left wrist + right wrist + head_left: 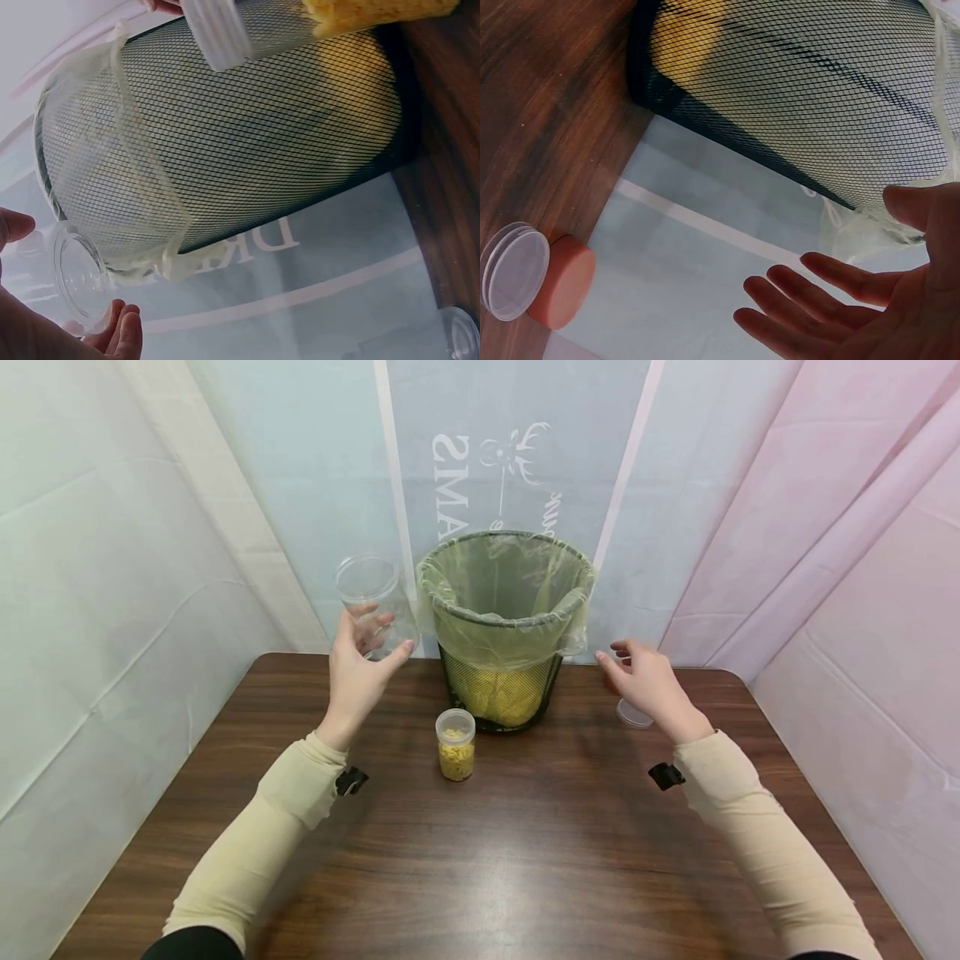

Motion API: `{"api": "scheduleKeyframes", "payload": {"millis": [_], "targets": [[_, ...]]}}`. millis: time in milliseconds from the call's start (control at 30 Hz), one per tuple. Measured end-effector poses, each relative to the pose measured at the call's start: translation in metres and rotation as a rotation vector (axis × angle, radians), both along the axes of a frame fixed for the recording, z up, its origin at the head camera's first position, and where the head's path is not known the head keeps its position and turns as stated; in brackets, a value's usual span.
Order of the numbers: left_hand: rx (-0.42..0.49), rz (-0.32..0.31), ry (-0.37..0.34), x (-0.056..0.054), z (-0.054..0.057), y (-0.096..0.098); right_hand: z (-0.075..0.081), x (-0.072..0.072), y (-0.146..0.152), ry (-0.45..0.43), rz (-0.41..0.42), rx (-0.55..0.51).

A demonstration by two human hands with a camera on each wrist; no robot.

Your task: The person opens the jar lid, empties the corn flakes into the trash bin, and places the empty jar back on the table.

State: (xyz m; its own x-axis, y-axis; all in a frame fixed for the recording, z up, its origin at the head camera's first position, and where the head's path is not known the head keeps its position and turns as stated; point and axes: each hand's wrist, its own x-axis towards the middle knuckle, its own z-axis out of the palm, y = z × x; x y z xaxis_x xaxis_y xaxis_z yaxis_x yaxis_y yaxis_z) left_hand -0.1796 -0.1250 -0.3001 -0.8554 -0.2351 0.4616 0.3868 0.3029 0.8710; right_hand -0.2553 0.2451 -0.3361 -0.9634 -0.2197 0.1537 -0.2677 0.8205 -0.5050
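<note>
Sleeves (255, 835): pale, closest to my head camera, reaching over the dark table (480, 860).
Tub (456, 752): upright on the table in front of the bin, yellow bits inside; my left wrist view adds fine ribs on its whitish top.
Left hand (356, 672): thumb and fingers wrapped round the jar in a wide hold.
Jar (386, 597): clear, tilted, raised just left of the bin; from the head I get its upper rim, from the left wrist the ring at its lower end.
Right hand (648, 681): fingers loosely spread, thumb apart, raised right of the bin.
Lid (634, 713): clear, on the table near that hand.
Red piece (564, 283): mostly hidden from my head view; the right wrist shows it rounded, beside the lid.
Bin (498, 621): black mesh, upright, with a greenish liner (480, 647) over its rim; only the head camera lets me look down inside.
Cloth (697, 468): behind everything; my head view catches its deer print (517, 452).
</note>
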Motion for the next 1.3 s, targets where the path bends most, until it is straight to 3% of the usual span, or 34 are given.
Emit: {"api": "scheduleKeyframes", "payload": {"millis": [300,600,700,967,1300], "targets": [[-0.042,0.026,-0.004,0.004,-0.01,-0.006,-0.008,0.0,0.003,0.016,0.029,0.05],[-0.067,0.075,-0.046,0.008,-0.019,-0.013,-0.029,0.001,0.005,0.032,0.067,0.062],[-0.064,0.075,-0.046,0.006,-0.026,-0.017,-0.036,0.001,0.004,0.051,0.093,0.051],[-0.124,0.12,-0.07,-0.011,-0.061,-0.036,-0.052,0.003,0.005,0.153,0.137,0.046],[-0.221,0.201,-0.119,-0.01,-0.073,-0.043,-0.062,0.01,0.014,0.054,0.184,0.091]]}}
